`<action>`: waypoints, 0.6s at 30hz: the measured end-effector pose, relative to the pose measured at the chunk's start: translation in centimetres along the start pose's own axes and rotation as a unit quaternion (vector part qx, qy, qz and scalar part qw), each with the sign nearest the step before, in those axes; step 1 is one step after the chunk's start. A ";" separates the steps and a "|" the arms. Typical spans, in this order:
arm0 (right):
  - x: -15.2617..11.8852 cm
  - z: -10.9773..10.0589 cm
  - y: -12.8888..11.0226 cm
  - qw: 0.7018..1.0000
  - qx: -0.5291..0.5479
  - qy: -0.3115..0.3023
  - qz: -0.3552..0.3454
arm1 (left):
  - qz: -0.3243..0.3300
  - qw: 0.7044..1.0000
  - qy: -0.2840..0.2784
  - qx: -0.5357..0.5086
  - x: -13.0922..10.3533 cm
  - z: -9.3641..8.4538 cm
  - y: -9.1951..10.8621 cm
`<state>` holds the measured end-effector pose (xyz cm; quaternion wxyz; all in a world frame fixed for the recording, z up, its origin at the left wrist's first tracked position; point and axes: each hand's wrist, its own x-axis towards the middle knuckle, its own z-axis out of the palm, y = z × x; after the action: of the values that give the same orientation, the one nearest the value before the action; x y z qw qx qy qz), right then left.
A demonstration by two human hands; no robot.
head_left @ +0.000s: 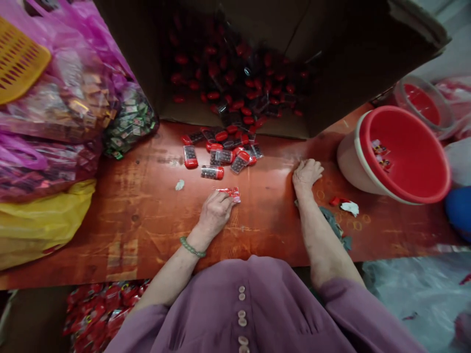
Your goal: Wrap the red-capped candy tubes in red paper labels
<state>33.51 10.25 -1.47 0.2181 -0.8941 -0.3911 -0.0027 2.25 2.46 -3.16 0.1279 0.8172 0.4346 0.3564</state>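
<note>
My left hand (215,212), with a green bead bracelet at its wrist, is closed on a small red printed packet (232,193) low over the table. My right hand (307,174) rests on the table farther right, its fingers curled under; whatever they hold, if anything, is hidden. Just beyond my left hand lie several small clear bottles with red caps (212,172) and dark beads inside. More red-capped bottles (235,93) fill the open cardboard box (327,88) behind them, which lies with its opening towards me.
A red basin (412,171) with a few small printed packets inside sits in a pale bucket (353,162) at right. Bags of small packets (66,113) crowd the left side. Near my right forearm lie a grey-green cloth (333,223), a white scrap (349,209) and rubber bands (355,225).
</note>
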 end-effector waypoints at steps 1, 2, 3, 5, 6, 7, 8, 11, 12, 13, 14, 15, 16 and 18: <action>0.1 -0.1 0.1 1.000 0.012 0.001 -0.003 | -0.006 1.000 -0.005 -0.016 0.0 0.0 0.0; 0.2 -0.1 0.2 1.000 0.023 0.003 -0.007 | -0.010 0.999 -0.007 -0.029 0.0 0.0 0.1; 0.2 -0.2 0.3 0.999 0.034 0.005 -0.012 | -0.014 0.999 -0.008 -0.040 0.0 -0.1 0.2; 0.3 -0.4 0.6 0.998 0.054 0.011 -0.025 | -0.017 0.998 -0.002 -0.053 0.1 -0.2 0.3; 0.2 -0.6 0.6 0.997 0.063 0.015 -0.036 | -0.019 0.998 0.003 -0.057 0.1 -0.3 0.4; 0.0 -0.8 0.4 0.996 0.072 0.019 -0.048 | -0.019 0.998 0.007 -0.058 0.2 -0.4 0.4; -0.4 -1.1 0.1 0.995 0.080 0.023 -0.061 | -0.020 0.998 0.010 -0.058 0.3 -0.5 0.5; -2.8 -2.0 -2.6 0.981 0.115 0.016 -0.156 | -0.021 0.998 0.018 -0.055 0.4 -0.4 0.6; -4.0 -2.4 -4.1 0.960 0.144 -0.006 -0.240 | -0.023 0.998 0.025 -0.060 0.4 -0.4 0.5; -5.4 -2.6 -5.8 0.931 0.168 -0.043 -0.321 | -0.027 0.997 0.034 -0.068 0.5 -0.4 0.5; -6.7 -2.7 -7.6 0.897 0.177 -0.097 -0.392 | -0.033 0.995 0.046 -0.081 0.5 -0.4 0.5; -8.1 -2.7 -9.5 0.861 0.171 -0.151 -0.455 | -0.040 0.993 0.057 -0.096 0.5 -0.5 0.4; -9.3 -2.6 -11.4 0.828 0.153 -0.200 -0.501 | -0.049 0.990 0.068 -0.113 0.5 -0.6 0.4; -11.0 -2.0 -14.7 0.778 0.084 -0.279 -0.557 | -0.070 0.984 0.079 -0.143 0.5 -1.1 0.4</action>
<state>15.89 10.60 4.10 0.1344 -0.4601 -0.8632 0.1584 1.93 2.50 -1.96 0.2328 0.7275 0.4439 0.4684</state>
